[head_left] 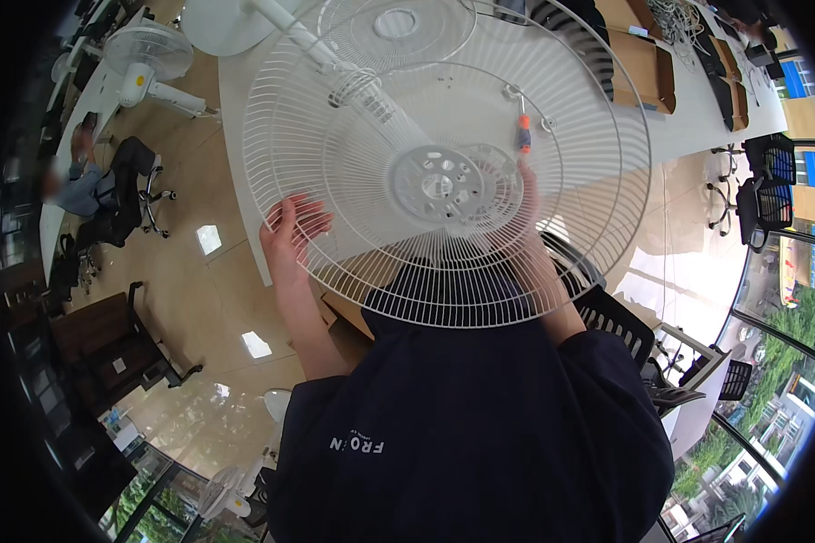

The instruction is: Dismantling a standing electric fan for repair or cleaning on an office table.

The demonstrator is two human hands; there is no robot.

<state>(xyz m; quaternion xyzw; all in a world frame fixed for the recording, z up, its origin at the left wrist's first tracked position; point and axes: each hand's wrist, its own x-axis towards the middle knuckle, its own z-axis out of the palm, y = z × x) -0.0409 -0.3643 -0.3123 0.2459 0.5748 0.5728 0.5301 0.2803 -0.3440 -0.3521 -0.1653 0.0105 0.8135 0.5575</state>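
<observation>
A person in a dark navy sweatshirt holds a large round fan guard [444,172] of thin white wire over a white table [697,127], the guard tilted up toward the camera and filling the middle of the view. Its fine spokes fan out from a flat, perforated hub plate to a heavier outer ring. The left hand [292,237] grips the guard's near-left rim, fingers curled together around the wires. The right hand [530,204] shows only through the mesh, right of the hub; whether its fingers are closed on the guard cannot be told. Just beyond it on the tabletop lies a screwdriver [522,133] with an orange handle. A second wire guard [397,27] lies flat at the table's far end, beside a white tubular fan pole [312,45]. Far left, an assembled white fan [149,54] stands on another table. Open cardboard boxes [647,68] sit at the far right, and black mesh office chairs [768,181] stand on the glossy beige floor.
</observation>
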